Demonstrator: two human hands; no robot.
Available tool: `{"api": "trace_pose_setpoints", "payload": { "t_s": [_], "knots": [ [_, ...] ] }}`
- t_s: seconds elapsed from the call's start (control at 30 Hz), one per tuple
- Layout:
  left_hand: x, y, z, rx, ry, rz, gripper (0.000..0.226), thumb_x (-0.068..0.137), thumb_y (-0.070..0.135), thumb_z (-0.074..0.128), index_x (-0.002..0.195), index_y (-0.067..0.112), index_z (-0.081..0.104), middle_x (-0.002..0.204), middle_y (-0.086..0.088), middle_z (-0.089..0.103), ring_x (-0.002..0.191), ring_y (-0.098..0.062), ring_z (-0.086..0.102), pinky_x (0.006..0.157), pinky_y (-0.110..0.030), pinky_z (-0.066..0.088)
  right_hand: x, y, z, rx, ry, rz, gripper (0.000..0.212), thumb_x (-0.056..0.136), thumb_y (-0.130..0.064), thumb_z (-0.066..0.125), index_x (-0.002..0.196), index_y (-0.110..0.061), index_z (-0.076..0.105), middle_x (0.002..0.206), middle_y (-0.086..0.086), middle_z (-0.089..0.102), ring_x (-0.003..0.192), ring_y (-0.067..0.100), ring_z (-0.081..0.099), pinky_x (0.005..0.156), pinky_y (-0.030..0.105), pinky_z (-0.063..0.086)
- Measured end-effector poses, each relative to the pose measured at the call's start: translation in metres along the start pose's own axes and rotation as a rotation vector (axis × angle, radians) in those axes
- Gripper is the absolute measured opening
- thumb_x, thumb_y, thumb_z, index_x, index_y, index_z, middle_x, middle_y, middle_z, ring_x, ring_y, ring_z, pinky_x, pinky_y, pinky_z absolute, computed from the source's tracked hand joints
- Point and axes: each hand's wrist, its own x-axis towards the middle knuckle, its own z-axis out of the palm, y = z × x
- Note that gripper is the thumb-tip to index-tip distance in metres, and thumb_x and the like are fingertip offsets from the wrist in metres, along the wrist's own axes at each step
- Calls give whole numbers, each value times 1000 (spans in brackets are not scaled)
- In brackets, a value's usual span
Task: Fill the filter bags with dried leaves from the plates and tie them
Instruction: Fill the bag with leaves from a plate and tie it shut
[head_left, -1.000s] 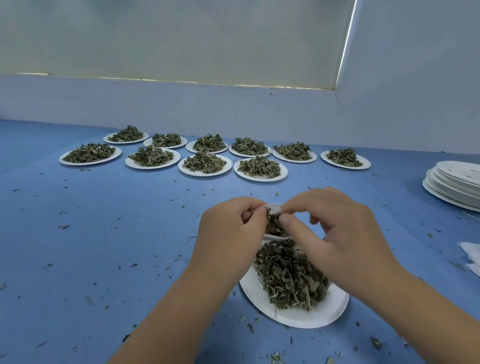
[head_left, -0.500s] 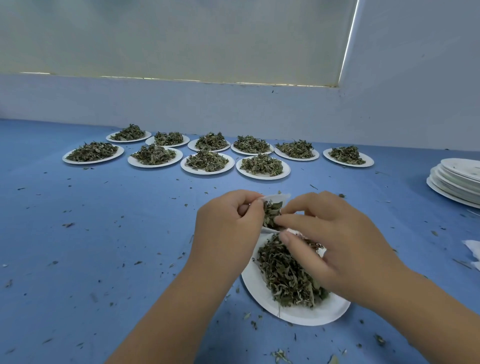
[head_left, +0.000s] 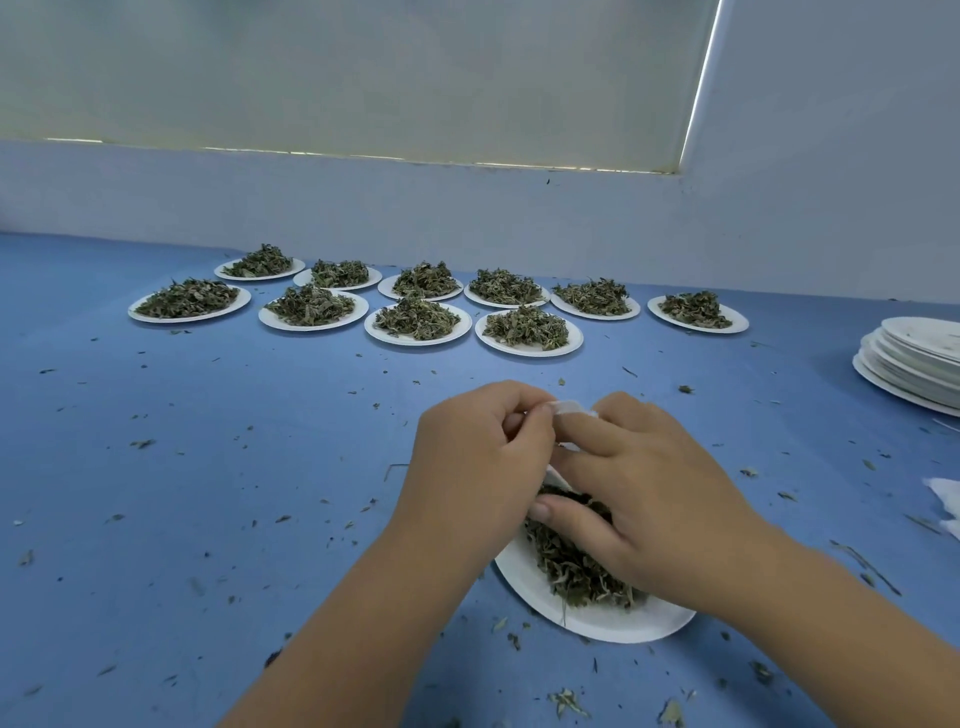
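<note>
Nearest, a round white paper plate lies on the blue table top, bearing a heap of dried green leaves that both forearms and hands partly cover. Above the plate's far edge the hands meet round a small white filter bag, of which only slivers show between the fingers; its body is hidden. The left hand has its fingers curled and nips the bag's top edge between thumb and forefinger. The right hand closes on the bag from the other side, forefinger laid across its upper part, thumb reaching under it over the leaves. Leaf crumbs are strewn all over the table. At the right edge lies a bit of crumpled white paper or cloth, cut off by the frame, and farther back a stack of empty white plates. Beyond the hands stand ten more white plates of dried leaves in two rows, four nearer and six behind. Behind them rises a pale wall with a drawn window blind.
</note>
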Motion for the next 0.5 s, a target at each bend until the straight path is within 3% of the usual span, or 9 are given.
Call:
{"api": "trace_pose_setpoints", "payload": {
  "t_s": [0.1,0.17,0.2,0.3,0.37,0.5],
  "knots": [
    [0,0,-2,50,17,46,24,88,18,61,74,36,68,64,24,62,61,5,57,56,-8,42,-2,2,-5,179,23,36,23,92,-38,55,92,-22,71,109,-11,64,83,17,53,74,37,48],
    [3,-2,-5,79,56,55,21,89,18,62,77,33,69,58,24,59,56,4,53,51,-8,39,-5,7,-14,412,100,170,15,88,-33,61,96,-29,73,108,-19,63,90,8,58,78,20,44],
    [4,-4,-7,91,74,55,18,89,18,62,80,30,70,56,23,57,53,3,51,49,-9,37,-7,11,-19,501,153,233,14,86,-35,61,94,-32,73,104,-18,64,88,8,59,73,14,41],
    [7,-7,-11,114,110,55,14,90,18,62,85,25,73,56,24,56,52,4,49,49,-7,35,-15,22,-23,586,230,375,10,82,-41,59,87,-41,68,94,-14,61,74,16,57,61,24,42],
    [7,-7,-12,124,128,67,15,90,18,61,85,26,73,57,26,56,53,5,50,49,-6,35,-25,31,-19,523,115,442,9,84,-45,59,91,-44,64,95,-17,55,81,11,55,62,17,38],
    [7,-7,-11,155,139,103,17,89,17,62,81,30,70,59,27,56,54,5,50,50,-6,34,-38,42,-12,390,-245,438,48,77,-72,46,120,-51,51,111,-30,42,100,-5,48,69,11,34]
  ]
}}
